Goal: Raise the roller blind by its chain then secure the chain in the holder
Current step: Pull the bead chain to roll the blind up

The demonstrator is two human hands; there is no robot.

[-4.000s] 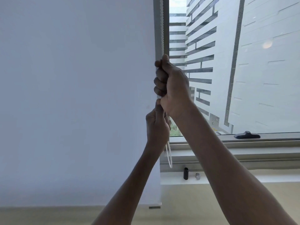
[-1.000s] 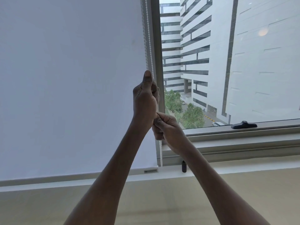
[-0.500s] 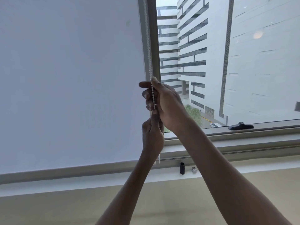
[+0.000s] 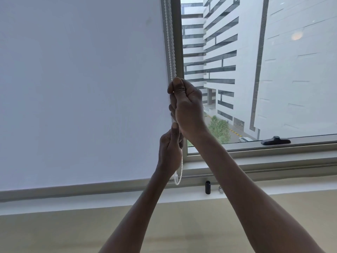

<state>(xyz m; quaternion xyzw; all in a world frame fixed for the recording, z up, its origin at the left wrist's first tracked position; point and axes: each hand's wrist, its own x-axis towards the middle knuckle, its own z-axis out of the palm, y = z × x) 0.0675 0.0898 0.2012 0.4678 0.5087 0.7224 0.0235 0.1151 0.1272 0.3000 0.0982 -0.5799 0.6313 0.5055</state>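
While the blind's [image 4: 82,88] bottom edge has climbed a little over the last second, it still hangs near the sill [image 4: 273,187], so most of the raising looks undone. The right hand [image 4: 187,108] is fisted on the bead chain [image 4: 170,42] at centre, with the left hand [image 4: 170,150] at 6 o'clock from it, pinching the chain lower down. The chain's loop dangles below. Which strand each hand holds is hidden by fingers, and no holder can be made out; two small objects at 5 o'clock are unclear.
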